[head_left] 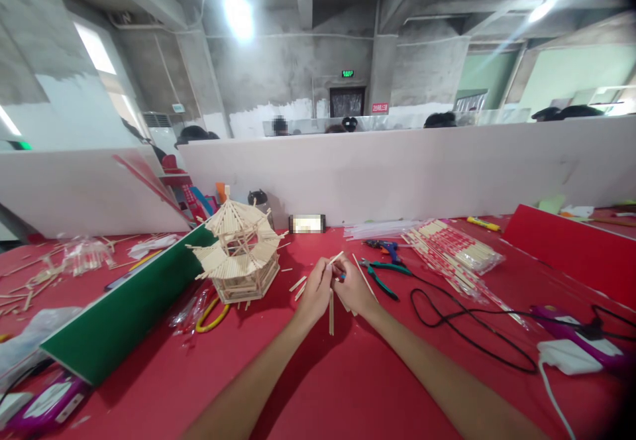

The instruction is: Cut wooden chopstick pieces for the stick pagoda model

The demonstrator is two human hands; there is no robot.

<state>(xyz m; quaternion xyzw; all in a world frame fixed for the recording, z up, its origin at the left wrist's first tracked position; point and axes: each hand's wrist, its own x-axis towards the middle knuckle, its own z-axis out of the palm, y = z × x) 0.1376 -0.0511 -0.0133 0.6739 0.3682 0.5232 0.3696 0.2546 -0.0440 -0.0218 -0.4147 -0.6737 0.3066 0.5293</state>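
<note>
My left hand (318, 284) and my right hand (348, 286) meet over the middle of the red table. Both are closed on a short pale wooden stick (336, 258), whose tip points up to the right between the fingertips. More loose sticks (331, 314) lie below and beside my hands, and one long stick (364, 277) rests just right of my right hand. To the left stands a pagoda-shaped model (243, 251) built of pale sticks, with a pointed upper roof and a wider lower roof.
Green-handled pliers (385, 277) and a blue glue gun (387, 249) lie right of my hands, near bagged sticks (462, 248) and a black cable (462, 321). A phone (307, 223) stands at the back. Green (134, 307) and red (571, 254) boards flank the area. Yellow-handled scissors (212, 317) lie left.
</note>
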